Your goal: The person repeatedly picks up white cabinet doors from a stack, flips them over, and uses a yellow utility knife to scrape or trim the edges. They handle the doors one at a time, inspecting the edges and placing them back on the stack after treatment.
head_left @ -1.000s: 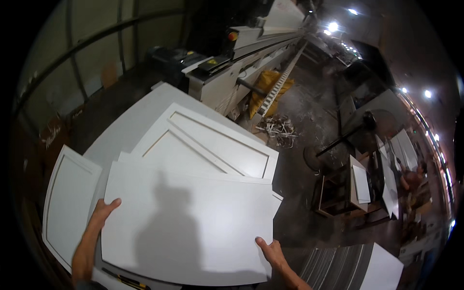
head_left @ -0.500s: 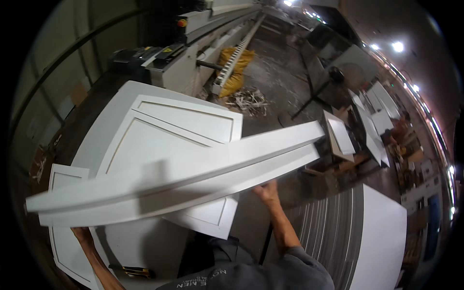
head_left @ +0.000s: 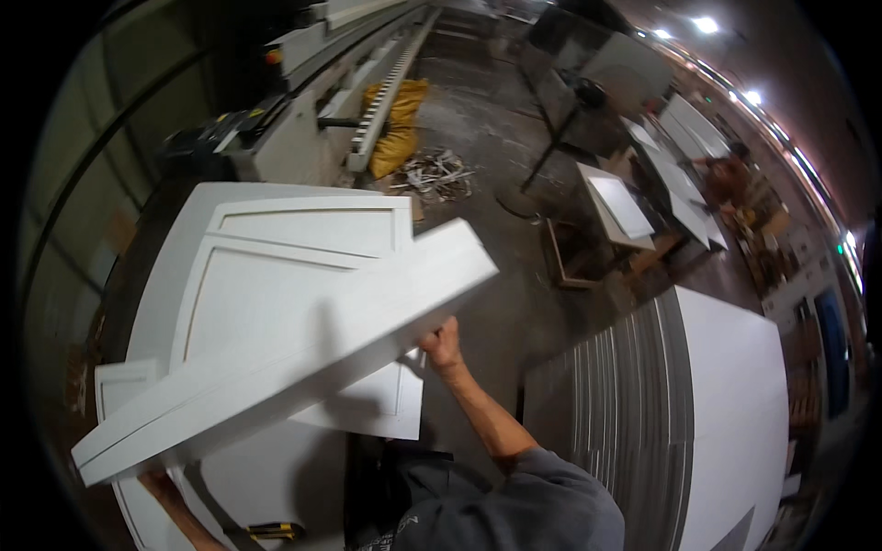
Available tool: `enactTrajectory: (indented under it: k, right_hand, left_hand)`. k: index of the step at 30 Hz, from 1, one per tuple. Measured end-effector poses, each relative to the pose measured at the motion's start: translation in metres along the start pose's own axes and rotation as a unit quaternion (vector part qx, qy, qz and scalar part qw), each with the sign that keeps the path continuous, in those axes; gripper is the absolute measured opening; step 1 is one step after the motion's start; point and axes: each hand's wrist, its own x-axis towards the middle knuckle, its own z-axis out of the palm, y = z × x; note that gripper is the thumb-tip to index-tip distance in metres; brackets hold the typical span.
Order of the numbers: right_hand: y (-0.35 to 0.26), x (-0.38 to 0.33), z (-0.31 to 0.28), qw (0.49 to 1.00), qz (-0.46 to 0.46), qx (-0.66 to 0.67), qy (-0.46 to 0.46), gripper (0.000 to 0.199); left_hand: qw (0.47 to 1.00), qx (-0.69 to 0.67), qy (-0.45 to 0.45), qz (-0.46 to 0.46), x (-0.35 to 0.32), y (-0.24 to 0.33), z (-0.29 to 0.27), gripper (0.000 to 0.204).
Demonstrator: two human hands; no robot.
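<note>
A long white board [head_left: 303,344], thick along its edge, slants across my view, raised over a work table. My left hand [head_left: 158,481] grips its lower edge near the left end, with most of the fingers hidden under it. Nearer the right end, my right hand [head_left: 444,347] is closed on the same lower edge, the thumb side showing. White framed panels [head_left: 294,262] with grooved recesses lie beneath the board, partly covered by it. A smaller white framed panel [head_left: 404,395] shows below the board, just left of my right hand.
A yellow and black utility knife [head_left: 274,531] lies on the table near my left forearm. To my right stands a tall stack of white boards [head_left: 735,404]. Ahead are a long machine [head_left: 294,138], a yellow sack [head_left: 395,138] and scrap strips [head_left: 436,174]. A person [head_left: 726,179] works far right.
The board has turned so its broad face shows instead of the stepped edges, and its right end has swung left. My right hand has moved left with it; my view has shifted right.
</note>
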Motion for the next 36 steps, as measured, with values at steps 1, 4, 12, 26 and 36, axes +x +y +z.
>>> enactTrajectory:
  k: [1, 4, 12, 26, 36]
  right_hand:
    - [-0.003, 0.012, 0.004, 1.0, -0.026, -0.01, -0.004, 0.065]
    - [-0.027, 0.005, 0.001, 0.999, 0.043, -0.004, -0.01, 0.077]
    - [-0.141, -0.146, -0.056, 0.984, 0.03, -0.082, 0.155, 0.089]
    - [-0.31, -0.589, -0.077, 0.826, 0.017, -0.325, 0.46, 0.068]
    - [-0.355, -0.894, -0.134, 0.719, 0.201, -0.205, 0.633, 0.06]
  left_hand:
    - [1.0, 0.022, 0.005, -0.008, 0.005, -0.002, 0.004, 0.065]
    - [0.986, 0.16, -0.007, -0.043, 0.025, 0.011, 0.034, 0.064]
    - [0.92, 0.364, -0.118, -0.082, 0.006, 0.007, 0.102, 0.061]
    - [0.829, 0.419, -0.371, -0.006, -0.086, 0.005, 0.215, 0.056]
    - [0.815, 0.258, -0.519, 0.02, -0.348, 0.134, 0.194, 0.052]
